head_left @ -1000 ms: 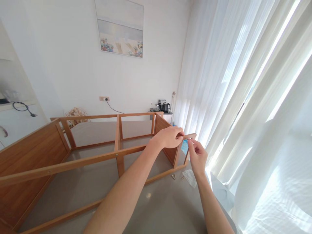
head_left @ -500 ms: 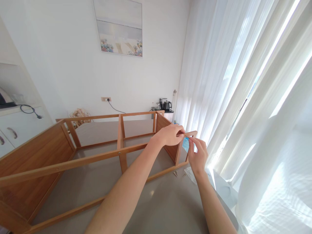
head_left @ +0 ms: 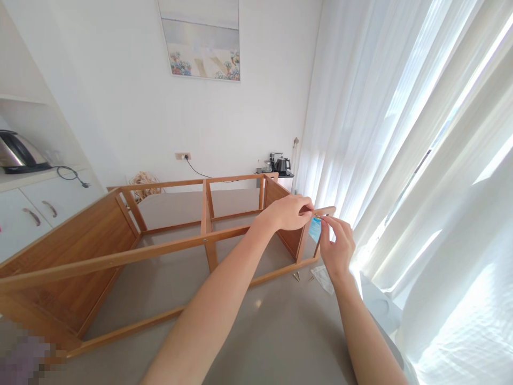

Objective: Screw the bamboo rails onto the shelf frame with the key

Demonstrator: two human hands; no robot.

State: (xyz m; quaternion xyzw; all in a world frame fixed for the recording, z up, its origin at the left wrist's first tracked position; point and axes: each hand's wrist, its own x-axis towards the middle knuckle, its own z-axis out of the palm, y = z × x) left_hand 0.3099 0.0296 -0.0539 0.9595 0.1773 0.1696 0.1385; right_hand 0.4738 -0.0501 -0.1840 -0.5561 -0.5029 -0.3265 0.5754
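Wooden frame (head_left: 204,241), one: lying across one grey table (head_left: 280,331), with two solid panels (head_left: 74,254), one toward each end. Left hand (head_left: 292,213), one: at the frame's right end, fingers clamped over the near upper bar. Right hand (head_left: 339,246), one: just beside it, thumb and forefinger together on one small metal piece (head_left: 318,216), held against the same bar, too small to identify. Screws (head_left: 296,276), at least two: on the table, before the frame's right end. Clear plastic bag (head_left: 324,279), one: near the screws. Beyond the frame: kettles, two, one silver (head_left: 20,152) at left, one black (head_left: 282,164) behind the right end.
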